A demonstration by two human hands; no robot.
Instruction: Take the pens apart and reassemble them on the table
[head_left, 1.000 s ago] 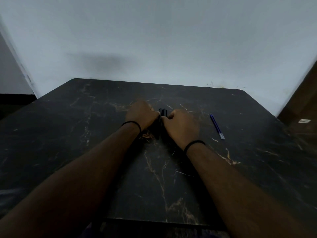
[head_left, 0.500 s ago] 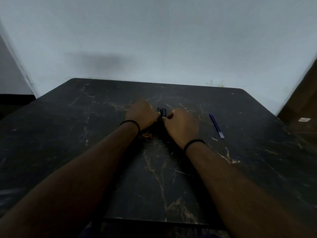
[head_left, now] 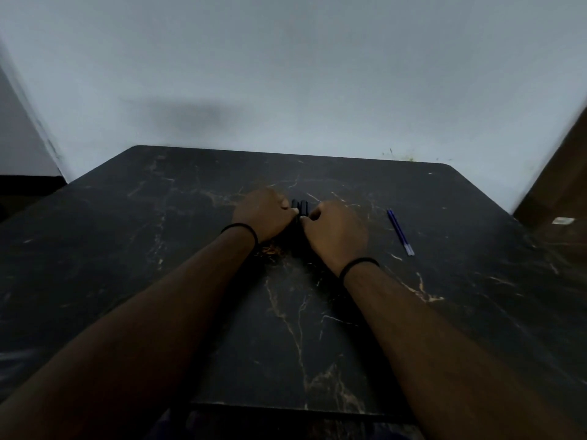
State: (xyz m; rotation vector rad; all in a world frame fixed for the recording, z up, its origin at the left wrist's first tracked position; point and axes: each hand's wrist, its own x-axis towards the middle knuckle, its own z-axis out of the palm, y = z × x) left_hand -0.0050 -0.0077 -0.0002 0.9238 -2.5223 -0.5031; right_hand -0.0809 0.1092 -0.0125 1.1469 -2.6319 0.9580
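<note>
Left hand [head_left: 263, 214], curled, and right hand [head_left: 333, 230], curled, flanking black pens [head_left: 300, 208] mid-table; pinch hidden, cannot tell. Blue refill [head_left: 400, 231] loose toward right edge of marble-patterned table [head_left: 158, 249]. Risks: small parts lost against dark surface; refill rolling off.

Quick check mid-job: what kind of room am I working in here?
Probably a plain indoor room, home or office, I cannot tell which: a dark marble-pattern table pushed against a bare pale wall, with a brown wooden door or panel at the right.
</note>
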